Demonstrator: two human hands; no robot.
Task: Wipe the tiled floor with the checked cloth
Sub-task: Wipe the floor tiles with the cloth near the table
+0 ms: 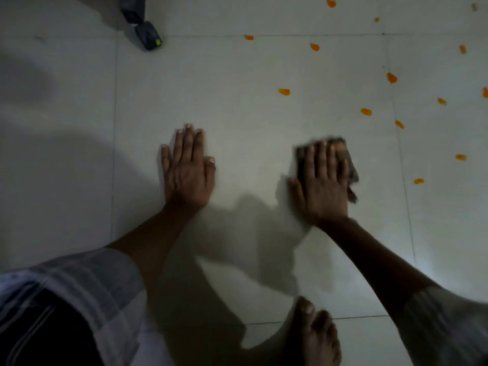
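Right hand [323, 186] presses the soft, folded checked cloth [350, 165] flat, fingers straight; left hand [187, 167] splayed on tiled floor [250, 114].

— Dim in here, isn't it?
— Yes. Pale square tiles [237, 101] with thin dark grout lines, soft shadows across the left.
— And those orange bits [284, 92]?
— Scattered to the right. A dark furniture foot [148, 35] stands at the top.
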